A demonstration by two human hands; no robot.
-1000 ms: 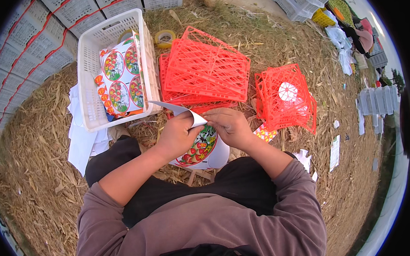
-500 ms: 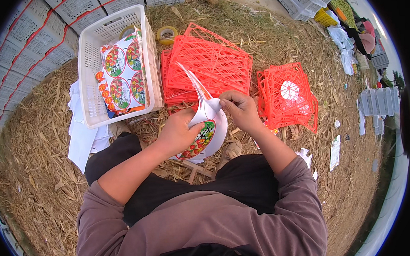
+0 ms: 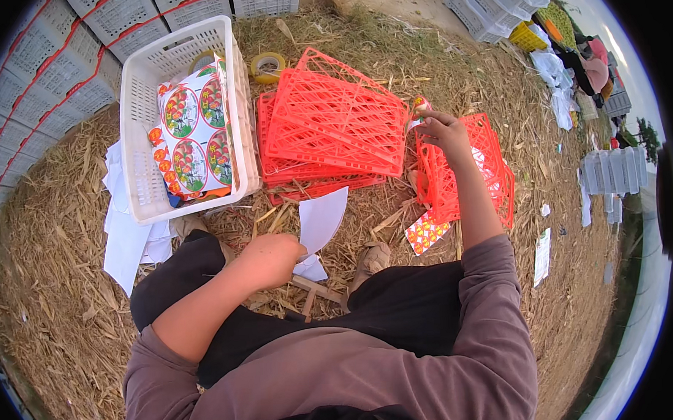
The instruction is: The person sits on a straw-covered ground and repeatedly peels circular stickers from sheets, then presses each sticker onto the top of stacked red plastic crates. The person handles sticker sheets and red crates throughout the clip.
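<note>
In front of my knees, my left hand (image 3: 267, 259) is closed around a white paper sheet (image 3: 323, 217) whose plain side faces up; its fingertips are partly hidden. Out to the right, my right hand (image 3: 445, 134) pinches a small curled label (image 3: 420, 107) with yellow, red and green print. That hand is above the left edge of the smaller pile of red plastic lattice sheets (image 3: 466, 146). A white perforated crate (image 3: 243, 139) at the left holds sticker sheets (image 3: 189, 134) with large round fruit prints and small orange ones.
A larger stack of red lattice sheets (image 3: 336, 122) lies right of the crate, with a yellow tape roll (image 3: 267, 64) behind. A sheet of small orange stickers (image 3: 427, 233) lies on the straw. White papers (image 3: 125, 236) sit left of the crate. Grey crates (image 3: 48, 88) are stacked far left.
My right hand has moved away to the right and farther off with a small label. The sheet in my left hand now shows its white side, and that hand is lower and nearer.
</note>
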